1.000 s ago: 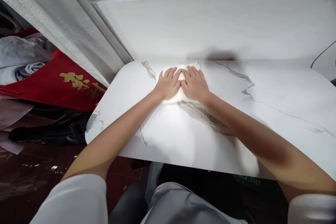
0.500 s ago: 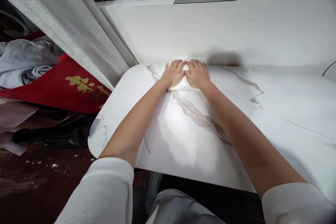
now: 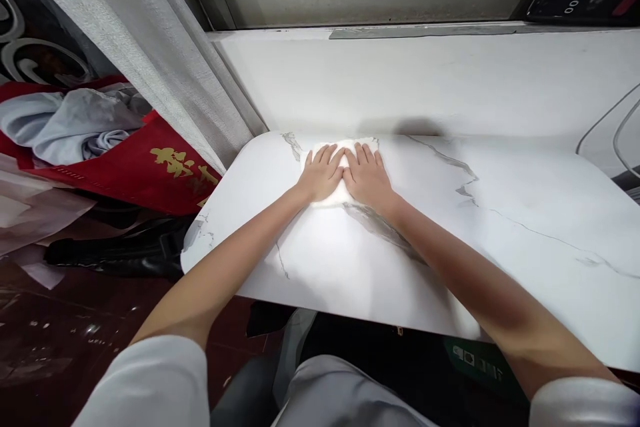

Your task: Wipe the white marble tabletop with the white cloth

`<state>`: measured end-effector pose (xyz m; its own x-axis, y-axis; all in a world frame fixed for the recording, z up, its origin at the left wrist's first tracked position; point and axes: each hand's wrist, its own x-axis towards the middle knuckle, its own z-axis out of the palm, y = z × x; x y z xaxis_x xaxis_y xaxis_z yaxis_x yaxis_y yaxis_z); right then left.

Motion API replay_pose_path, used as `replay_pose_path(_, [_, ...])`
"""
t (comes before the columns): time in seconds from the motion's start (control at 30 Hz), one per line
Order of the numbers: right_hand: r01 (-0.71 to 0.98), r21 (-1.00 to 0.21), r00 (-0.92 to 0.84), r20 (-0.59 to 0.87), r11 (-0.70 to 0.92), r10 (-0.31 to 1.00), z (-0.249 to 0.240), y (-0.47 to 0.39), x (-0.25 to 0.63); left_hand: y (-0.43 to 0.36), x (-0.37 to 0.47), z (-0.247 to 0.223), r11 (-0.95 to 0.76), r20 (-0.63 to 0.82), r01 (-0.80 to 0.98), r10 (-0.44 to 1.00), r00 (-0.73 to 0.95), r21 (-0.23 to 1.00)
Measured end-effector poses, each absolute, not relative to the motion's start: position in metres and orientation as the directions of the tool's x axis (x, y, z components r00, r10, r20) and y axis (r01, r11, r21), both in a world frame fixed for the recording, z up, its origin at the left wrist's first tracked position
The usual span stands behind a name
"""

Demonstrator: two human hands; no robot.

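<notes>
Your white cloth lies flat on the marbled surface, toward its back edge and near the white wall, with both your hands on top of it. As a grip it is fully open: left hand and right hand rest palm down, fingers spread, thumbs meeting or nearly so, neither curled round anything. To press well, share your weight evenly between the palms, so the cloth doesn't skew or bunch. Mind its near edge, which shows below your hands and could fold under. Your fingertips sit close to its far edge; don't let them overrun it.
</notes>
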<state>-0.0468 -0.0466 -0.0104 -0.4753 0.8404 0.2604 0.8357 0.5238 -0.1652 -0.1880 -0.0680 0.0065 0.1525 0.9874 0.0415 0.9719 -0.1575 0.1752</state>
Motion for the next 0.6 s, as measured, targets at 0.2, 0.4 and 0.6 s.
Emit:
replay_pose_path(0.2, [0.789, -0.223, -0.513, 0.272, 0.572, 0.814, -0.009, -0.127, -0.044, -0.157, -0.188, 0.006, -0.131, 0.049, 0.980, 0.991, 0.125, 0.153])
replay_pose_path(0.4, [0.706, -0.267, -0.619, 0.219, 0.656, 0.754, -0.003, -0.199, -0.041, -0.243, -0.194, 0.001, -0.126, 0.124, 0.979, 0.986, 0.107, 0.160])
replay_pose_path(0.6, [0.666, -0.293, -0.659, 0.199, 0.686, 0.725, 0.000, -0.219, -0.045, -0.269, -0.201, 0.001, -0.134, 0.117, 0.973, 0.987, 0.113, 0.188])
